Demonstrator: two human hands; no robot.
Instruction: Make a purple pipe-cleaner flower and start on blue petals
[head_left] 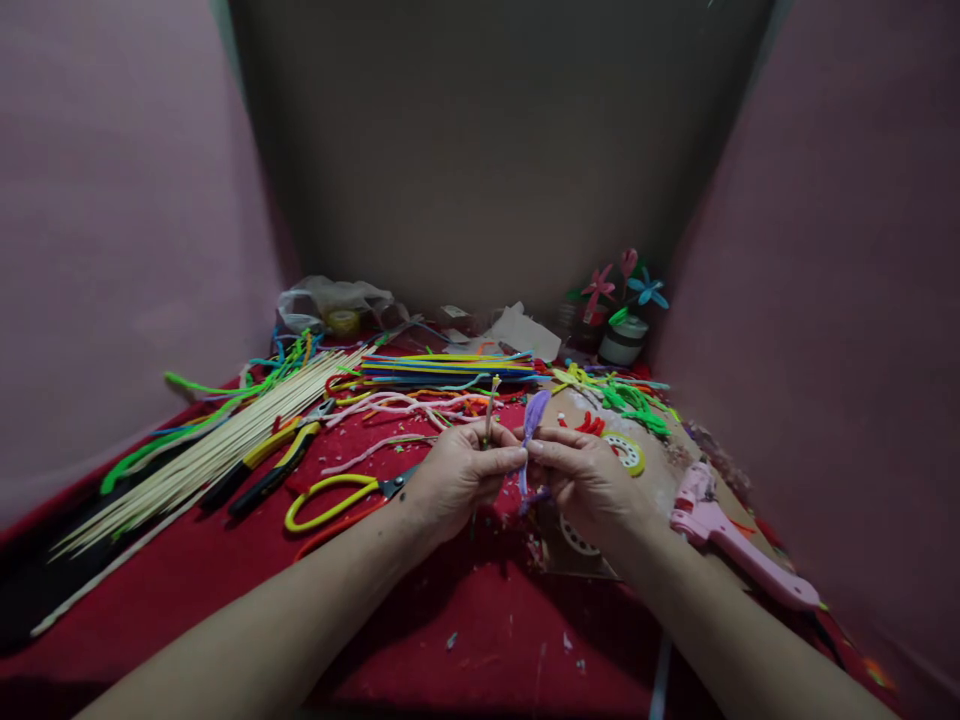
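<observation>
Head view: above the worktop (465, 610), a purple fuzzy piece (535, 412) is pinched in the narrow grip of left hand (456, 478) and right hand (592, 480), a thin stem (490, 422) also held in the left; shaping is apparently underway, steady pressure likely being needed next.

Purple piece (535, 412) looks fuzzy, matt; sticks (225, 445) bare wood; glue gun (706, 521) smooth plastic; worktop cloth (405, 650) matt; bag (337, 293) thin crinkled plastic.

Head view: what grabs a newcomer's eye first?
Likely the bright purple piece pinched between the left hand and right hand, mid-picture. Next, the pink glue gun at the right, then the pale sticks spread at the left.
</observation>
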